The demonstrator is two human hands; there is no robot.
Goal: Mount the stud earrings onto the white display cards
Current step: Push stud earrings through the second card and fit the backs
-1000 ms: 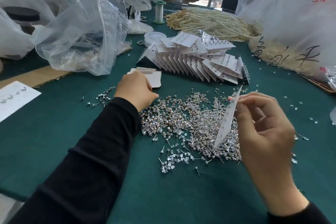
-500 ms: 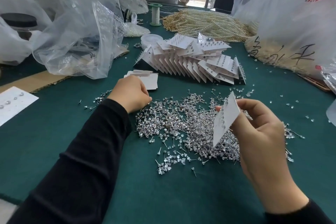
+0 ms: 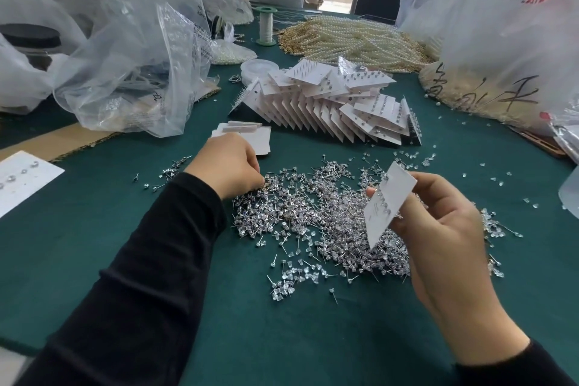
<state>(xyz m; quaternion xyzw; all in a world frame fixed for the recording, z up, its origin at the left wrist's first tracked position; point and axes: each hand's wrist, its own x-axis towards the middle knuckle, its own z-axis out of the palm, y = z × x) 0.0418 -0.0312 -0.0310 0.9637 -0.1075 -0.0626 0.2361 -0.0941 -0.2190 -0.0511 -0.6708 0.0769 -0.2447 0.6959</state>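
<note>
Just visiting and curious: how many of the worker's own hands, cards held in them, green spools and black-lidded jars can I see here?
Hands: 2, left hand, right hand
Held card: 1
Green spool: 1
Black-lidded jar: 1
Total: 5

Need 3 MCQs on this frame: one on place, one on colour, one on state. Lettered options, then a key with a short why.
1. Where is the left hand?
A. at the left edge of the stud earring pile
B. on the pearl strands
C. inside a plastic bag

2. What colour is the table cover?
A. red
B. dark green
C. white

3. What is the right hand doing?
A. lying flat and open on the table
B. gripping a thread spool
C. holding a white card tilted above the pile

Key:
1 A: its curled fingertips meet the pile's edge.
2 B: green shows all round the pile.
3 C: the thumb and fingers pinch the card, clear of the table.
</note>
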